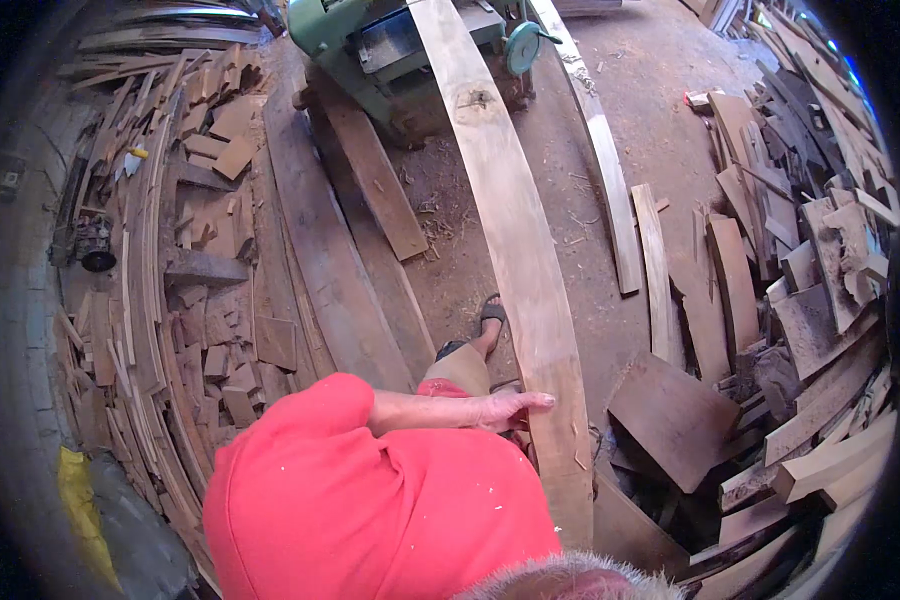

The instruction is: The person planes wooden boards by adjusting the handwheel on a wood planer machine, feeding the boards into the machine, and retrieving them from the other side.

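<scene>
A long wooden plank (525,220) with a dark knot runs from the green woodworking machine (365,45) at the top down to the right side of my body. My left hand (510,408) grips the plank's left edge near its lower part. Its thumb lies on the top face, while the other fingers are mostly hidden beneath the wood. The plank's far end rests over the machine's bed. My right hand does not show; the plank, my body and the head at the bottom edge cover that area.
Wide boards (335,250) lie on the floor to the left, beside piled offcuts (215,340). A narrow pale board (605,150) lies right of the machine. Stacked scrap wood (810,300) fills the right side, with a square panel (673,420) close to the plank. A sandalled foot (492,318) stands beside the plank.
</scene>
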The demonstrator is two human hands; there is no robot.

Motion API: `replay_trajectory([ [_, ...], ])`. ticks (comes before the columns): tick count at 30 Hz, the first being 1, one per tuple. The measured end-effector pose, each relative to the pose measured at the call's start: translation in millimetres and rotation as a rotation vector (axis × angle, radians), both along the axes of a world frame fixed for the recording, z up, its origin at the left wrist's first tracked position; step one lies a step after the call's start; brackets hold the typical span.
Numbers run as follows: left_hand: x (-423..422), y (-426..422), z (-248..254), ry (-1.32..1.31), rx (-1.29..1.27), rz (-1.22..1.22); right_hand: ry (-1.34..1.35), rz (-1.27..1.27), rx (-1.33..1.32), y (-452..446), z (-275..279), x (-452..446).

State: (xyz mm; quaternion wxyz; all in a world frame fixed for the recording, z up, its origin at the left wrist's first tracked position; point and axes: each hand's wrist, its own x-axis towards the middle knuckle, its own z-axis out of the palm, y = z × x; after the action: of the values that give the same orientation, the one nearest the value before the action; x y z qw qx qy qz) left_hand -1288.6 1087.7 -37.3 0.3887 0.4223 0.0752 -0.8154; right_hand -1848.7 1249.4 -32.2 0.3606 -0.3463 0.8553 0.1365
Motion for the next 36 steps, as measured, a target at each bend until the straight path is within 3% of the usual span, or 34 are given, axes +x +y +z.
replay_trajectory([
  [9, -19, 16, -14, 0.221, 0.023, 0.008, 0.038, 0.060, 0.027, -11, -9, -10],
  [18, -14, 5, -19, 0.119, 0.030, 0.149, 0.065, 0.101, 0.085, -26, -10, -20],
  [24, 9, -6, -48, 0.055, 0.069, 0.171, 0.007, 0.048, 0.077, -41, -16, -3],
  [26, 25, -19, -47, -0.070, 0.074, 0.148, -0.122, 0.344, -0.247, -48, -43, 8],
  [27, 32, -19, -73, -0.094, 0.068, 0.146, -0.035, 0.339, -0.091, -58, -50, 16],
  [28, 33, -25, -68, -0.088, 0.065, 0.140, -0.028, 0.333, -0.094, -65, -49, 30],
  [30, 28, -33, -54, -0.327, -0.027, 0.311, 0.138, 0.522, -0.038, -71, -53, 44],
  [31, 25, -32, -65, -0.437, -0.053, 0.371, 0.221, 0.406, 0.104, -75, -66, 39],
  [36, 36, -40, -62, -0.556, 0.007, 0.315, 0.112, 0.356, -0.023, -80, -78, 41],
])
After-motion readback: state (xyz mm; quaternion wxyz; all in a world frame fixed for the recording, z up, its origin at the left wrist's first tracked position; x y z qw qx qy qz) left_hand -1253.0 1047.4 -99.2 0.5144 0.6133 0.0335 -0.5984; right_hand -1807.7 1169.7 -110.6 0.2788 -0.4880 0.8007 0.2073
